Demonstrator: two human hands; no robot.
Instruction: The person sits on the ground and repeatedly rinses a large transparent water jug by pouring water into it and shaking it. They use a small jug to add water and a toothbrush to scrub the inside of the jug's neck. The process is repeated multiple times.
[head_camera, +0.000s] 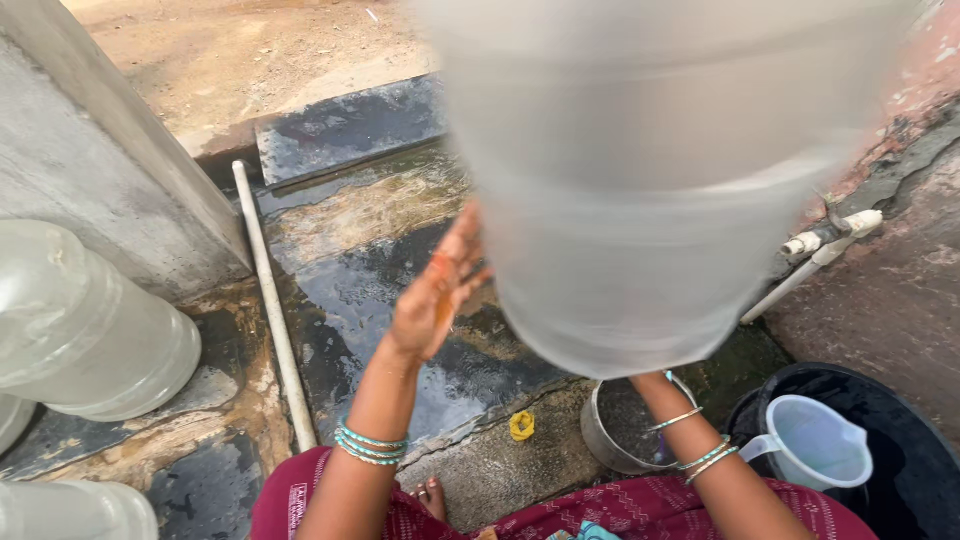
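Observation:
A large translucent water jug (650, 180), blurred by motion, is raised in front of me and fills the upper middle of the view. My left hand (440, 290) presses against its left side, fingers spread, with bangles on the wrist. My right forearm (695, 430), also with bangles, rises under the jug's base. The right hand itself is hidden behind the jug. My foot shows below on the wet stone slab (360, 260).
Two more translucent jugs (90, 320) (70, 510) lie at the left beside a concrete wall (90, 150). A white pipe (275, 320) crosses the floor. A steel pot (620, 430), a black tub (910, 470) holding a white mug (815, 440), a tap pipe (825, 240) and a yellow scrap (522, 425) are nearby.

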